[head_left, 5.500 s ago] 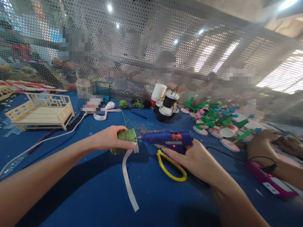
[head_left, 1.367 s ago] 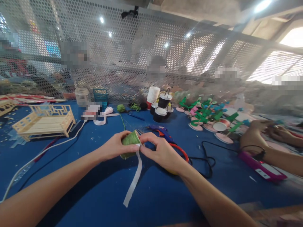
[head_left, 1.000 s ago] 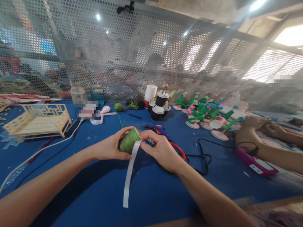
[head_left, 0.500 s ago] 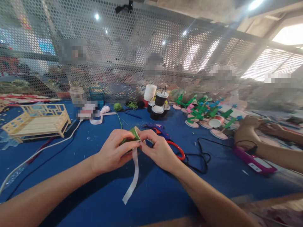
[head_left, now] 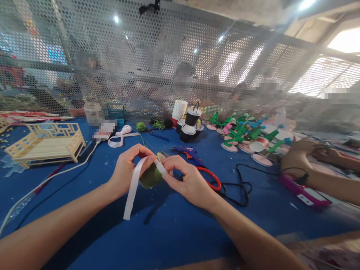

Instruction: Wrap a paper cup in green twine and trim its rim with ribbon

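Observation:
A small cup wound in green thread (head_left: 149, 176) is held just above the blue table (head_left: 180, 232) between both hands. My left hand (head_left: 128, 170) is closed around its left side, and a white ribbon (head_left: 132, 189) drapes over those fingers and hangs down to the left. My right hand (head_left: 187, 180) pinches the ribbon's upper end against the cup's rim. Behind my right hand lies a blue glue gun (head_left: 188, 152) on the table, beside red-handled scissors (head_left: 210, 179).
A stick-built miniature bench (head_left: 46, 141) stands at left with a white cable (head_left: 50, 176) running past it. Black and white cups (head_left: 188, 125) and green-pink paper flowers (head_left: 244, 137) sit at the back. Another person's hands (head_left: 300, 157) work at right beside a magenta tool (head_left: 302, 189). Mesh screen behind.
The glue gun was set down on the table earlier. In the last half second the ribbon's hanging tail swung from below the cup over my left hand to the left, and the cup tilted.

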`<control>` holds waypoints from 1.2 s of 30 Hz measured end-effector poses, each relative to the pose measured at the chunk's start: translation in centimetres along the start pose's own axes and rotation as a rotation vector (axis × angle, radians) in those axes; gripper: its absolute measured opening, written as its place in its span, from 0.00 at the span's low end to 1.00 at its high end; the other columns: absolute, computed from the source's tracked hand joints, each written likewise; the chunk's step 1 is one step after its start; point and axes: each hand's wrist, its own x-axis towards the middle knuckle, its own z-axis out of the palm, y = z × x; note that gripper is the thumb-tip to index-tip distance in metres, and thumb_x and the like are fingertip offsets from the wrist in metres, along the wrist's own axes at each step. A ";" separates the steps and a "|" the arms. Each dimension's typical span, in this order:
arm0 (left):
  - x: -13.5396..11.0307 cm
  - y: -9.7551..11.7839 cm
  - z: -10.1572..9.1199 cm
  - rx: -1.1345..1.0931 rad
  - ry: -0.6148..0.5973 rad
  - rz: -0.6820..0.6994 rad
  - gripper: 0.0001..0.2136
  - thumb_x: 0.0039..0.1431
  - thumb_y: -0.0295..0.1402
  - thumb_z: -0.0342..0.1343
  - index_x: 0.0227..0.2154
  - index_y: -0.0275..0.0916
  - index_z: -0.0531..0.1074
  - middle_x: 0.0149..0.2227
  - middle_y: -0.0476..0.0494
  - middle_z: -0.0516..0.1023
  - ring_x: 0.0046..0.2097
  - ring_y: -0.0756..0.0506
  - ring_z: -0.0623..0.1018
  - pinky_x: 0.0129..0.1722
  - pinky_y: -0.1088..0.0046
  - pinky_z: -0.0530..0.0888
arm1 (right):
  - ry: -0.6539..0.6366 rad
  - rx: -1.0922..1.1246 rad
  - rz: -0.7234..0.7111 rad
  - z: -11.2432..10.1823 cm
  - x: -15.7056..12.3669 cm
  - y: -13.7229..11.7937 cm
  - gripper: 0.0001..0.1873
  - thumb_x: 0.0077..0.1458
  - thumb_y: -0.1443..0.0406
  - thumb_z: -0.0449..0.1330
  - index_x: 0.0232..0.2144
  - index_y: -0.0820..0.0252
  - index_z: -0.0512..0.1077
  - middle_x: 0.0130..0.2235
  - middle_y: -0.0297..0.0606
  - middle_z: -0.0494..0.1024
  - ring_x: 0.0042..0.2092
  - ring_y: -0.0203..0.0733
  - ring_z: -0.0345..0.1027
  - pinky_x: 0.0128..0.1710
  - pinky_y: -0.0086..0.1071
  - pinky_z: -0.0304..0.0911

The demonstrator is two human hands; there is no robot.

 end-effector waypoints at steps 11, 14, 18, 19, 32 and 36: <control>0.6 -0.4 0.0 -0.127 -0.035 -0.173 0.11 0.46 0.40 0.58 0.22 0.37 0.67 0.21 0.51 0.69 0.23 0.52 0.66 0.23 0.78 0.65 | -0.029 -0.011 -0.038 0.0 -0.1 -0.2 0.05 0.49 0.71 0.55 0.25 0.57 0.65 0.33 0.38 0.71 0.39 0.39 0.65 0.42 0.38 0.63; 0.7 -0.4 0.0 -0.180 -0.041 -0.221 0.13 0.44 0.41 0.59 0.21 0.36 0.67 0.20 0.52 0.68 0.23 0.52 0.67 0.23 0.77 0.65 | -0.040 -0.006 -0.066 0.0 -0.1 -0.2 0.05 0.50 0.71 0.55 0.26 0.57 0.65 0.33 0.38 0.71 0.39 0.39 0.65 0.41 0.38 0.63; 0.9 -0.9 -0.1 -0.258 -0.096 -0.287 0.13 0.42 0.41 0.60 0.22 0.36 0.66 0.21 0.52 0.68 0.25 0.52 0.66 0.25 0.77 0.65 | -0.049 0.003 -0.093 -0.1 0.0 -0.2 0.05 0.50 0.71 0.55 0.26 0.57 0.65 0.33 0.38 0.71 0.40 0.39 0.65 0.41 0.37 0.63; 0.9 -1.0 -0.2 -0.281 -0.118 -0.304 0.13 0.43 0.40 0.60 0.22 0.36 0.66 0.22 0.52 0.68 0.25 0.52 0.66 0.26 0.77 0.64 | -0.052 0.007 -0.102 -0.1 0.0 -0.2 0.05 0.50 0.71 0.55 0.26 0.57 0.65 0.33 0.38 0.71 0.40 0.39 0.65 0.42 0.37 0.63; 0.9 -1.0 -0.4 -0.688 -0.382 -0.623 0.19 0.38 0.41 0.64 0.33 0.36 0.67 0.29 0.48 0.72 0.30 0.49 0.72 0.30 0.73 0.67 | -0.110 0.000 -0.223 -0.3 0.0 -0.8 0.06 0.51 0.71 0.55 0.27 0.56 0.63 0.33 0.37 0.72 0.42 0.40 0.64 0.43 0.39 0.64; 0.7 -1.3 -0.2 -0.806 -0.562 -0.699 0.21 0.40 0.45 0.63 0.34 0.35 0.71 0.33 0.44 0.75 0.34 0.47 0.74 0.35 0.72 0.69 | -0.121 0.006 -0.255 -0.5 -0.1 -0.7 0.06 0.50 0.72 0.55 0.28 0.56 0.64 0.34 0.38 0.72 0.43 0.40 0.63 0.45 0.40 0.63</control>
